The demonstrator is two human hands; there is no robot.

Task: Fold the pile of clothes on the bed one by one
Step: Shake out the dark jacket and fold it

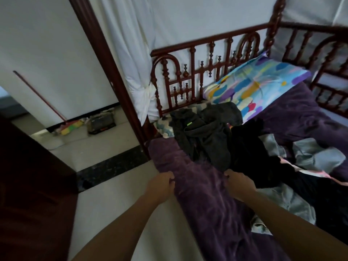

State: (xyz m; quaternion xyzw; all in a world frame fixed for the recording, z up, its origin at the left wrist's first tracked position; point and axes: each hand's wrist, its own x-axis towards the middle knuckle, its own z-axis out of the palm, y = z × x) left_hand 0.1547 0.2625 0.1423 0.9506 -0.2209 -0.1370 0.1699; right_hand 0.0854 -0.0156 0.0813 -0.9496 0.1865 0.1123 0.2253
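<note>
A pile of clothes lies on the bed: a dark grey garment point(205, 134) with a small green tag near the headboard, a black garment point(252, 157) to its right, and a light grey garment point(316, 153) further right. A purple blanket point(207, 200) covers the bed's near edge. My left hand point(160, 187) pinches the blanket's edge with curled fingers. My right hand point(239, 183) grips the blanket fabric just in front of the black garment.
A carved dark-red headboard point(197, 72) and side rail point(320, 59) fence the bed. A colourful pillow point(254, 85) lies at the head. White curtain point(135, 63) hangs at the bedpost. A dark wooden cabinet point(32, 185) stands left; tiled floor point(113, 194) with clutter beyond.
</note>
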